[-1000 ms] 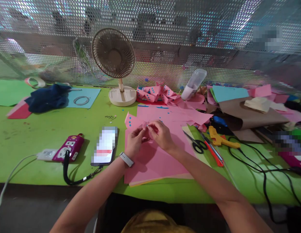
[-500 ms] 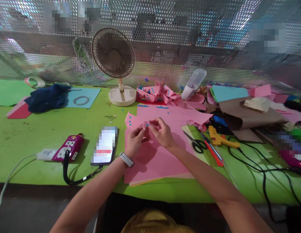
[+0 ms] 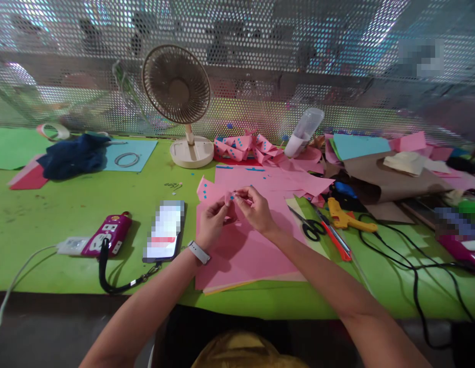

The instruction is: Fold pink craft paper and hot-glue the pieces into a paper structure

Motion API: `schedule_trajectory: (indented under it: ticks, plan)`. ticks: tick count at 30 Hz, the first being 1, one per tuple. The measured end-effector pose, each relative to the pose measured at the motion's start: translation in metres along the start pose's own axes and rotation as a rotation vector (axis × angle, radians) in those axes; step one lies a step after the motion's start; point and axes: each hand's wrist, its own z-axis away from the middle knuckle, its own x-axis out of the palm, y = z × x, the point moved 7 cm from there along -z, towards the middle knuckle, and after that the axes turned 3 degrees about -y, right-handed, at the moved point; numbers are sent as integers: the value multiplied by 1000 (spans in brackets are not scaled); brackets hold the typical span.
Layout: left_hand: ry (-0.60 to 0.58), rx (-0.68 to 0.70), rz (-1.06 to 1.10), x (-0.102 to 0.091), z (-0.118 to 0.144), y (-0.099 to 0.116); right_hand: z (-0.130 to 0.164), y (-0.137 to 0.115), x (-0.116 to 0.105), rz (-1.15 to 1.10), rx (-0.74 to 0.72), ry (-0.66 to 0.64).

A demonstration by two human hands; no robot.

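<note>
Between the fingertips of both hands, a small folded piece of pink paper (image 3: 230, 200) is pinched just above the middle of the green worktable (image 3: 69, 204). The left hand (image 3: 211, 224), a pale watch (image 3: 199, 252) on its wrist, grips the piece from the left with fingers drawn narrow around it. The right hand (image 3: 256, 208) meets it from the right, thumb and forefinger closed on its upper edge. The two hands touch at the paper, so neither is nearer; it sits directly between them. The piece is too small and too covered to tell its long axis for certain, though it seems to run left to right from one grip to the other.

Beneath the hands lies a stack of pink sheets (image 3: 245, 255), flat on the table and reaching to its near edge; the held piece hovers over the far part of that stack. Just right of the stack rest black-handled scissors (image 3: 310, 227), a red utility knife (image 3: 335, 240) and a yellow glue gun (image 3: 347, 217) with a black cable. Left of the stack lies a phone (image 3: 164, 231), and beyond it a magenta power strip (image 3: 107, 235). Farther back stand a small beige desk fan (image 3: 178, 97), a heap of pink folded pieces with blue dots (image 3: 245, 145) and a tipped clear bottle (image 3: 303, 132), all against a perforated metal screen (image 3: 260, 61).
</note>
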Motion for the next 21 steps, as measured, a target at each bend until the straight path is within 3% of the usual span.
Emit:
schedule_trajectory:
  ticks: [12, 17, 21]
  plan:
    - [-10, 29, -32, 1, 1, 2, -3, 0, -2, 21, 5, -22]
    - [111, 6, 45, -8, 2, 1, -1, -6, -2, 64, -53, -26]
    - [120, -5, 30, -9, 0, -3, 5, -11, 5, 139, -112, -37]
